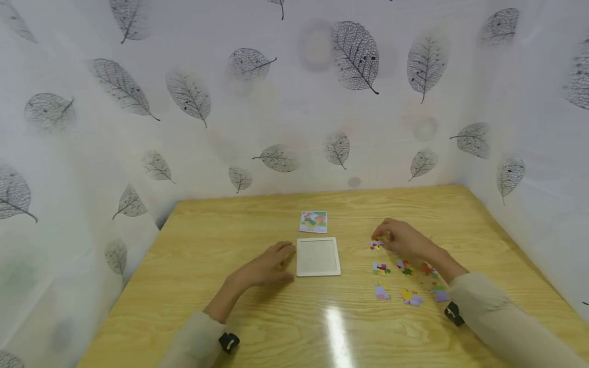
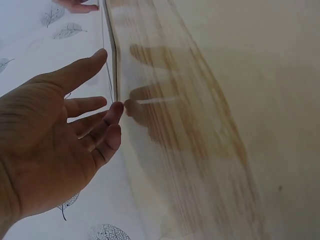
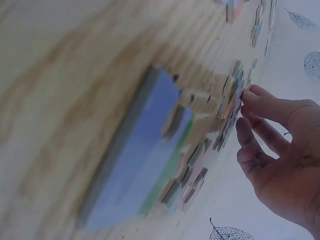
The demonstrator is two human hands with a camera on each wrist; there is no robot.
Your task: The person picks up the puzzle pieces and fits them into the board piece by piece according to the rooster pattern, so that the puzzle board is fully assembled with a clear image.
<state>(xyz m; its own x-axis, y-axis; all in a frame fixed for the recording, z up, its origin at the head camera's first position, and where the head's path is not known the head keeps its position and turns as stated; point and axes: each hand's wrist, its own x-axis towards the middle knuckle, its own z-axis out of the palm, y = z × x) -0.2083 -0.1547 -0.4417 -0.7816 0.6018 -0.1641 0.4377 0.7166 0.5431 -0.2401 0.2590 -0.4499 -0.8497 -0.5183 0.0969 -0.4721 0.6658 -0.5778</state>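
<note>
My left hand [image 1: 269, 266] is beside the left edge of a white square puzzle tray [image 1: 317, 257], fingers loosely bent and fingertips right at its rim. In the left wrist view the thumb and fingers [image 2: 114, 112] are spread apart, with nothing between them. The right hand [image 1: 405, 239] reaches over the far-left of the loose jigsaw pieces and pinches a puzzle piece with red flowers [image 1: 377, 245] between thumb and fingertips. Its thumb and fingers [image 3: 272, 107] also show in the right wrist view, where the pinched piece is largely hidden behind nearer ones.
Several loose jigsaw pieces lie in rows at the right, among them a yellow-flowered piece [image 1: 409, 297], a lilac piece [image 1: 381, 292] and a green and purple piece [image 1: 439, 293]. A small picture card [image 1: 314, 222] lies behind the tray. Leaf-patterned curtains [image 1: 285, 102] surround the wooden table [image 1: 221, 220].
</note>
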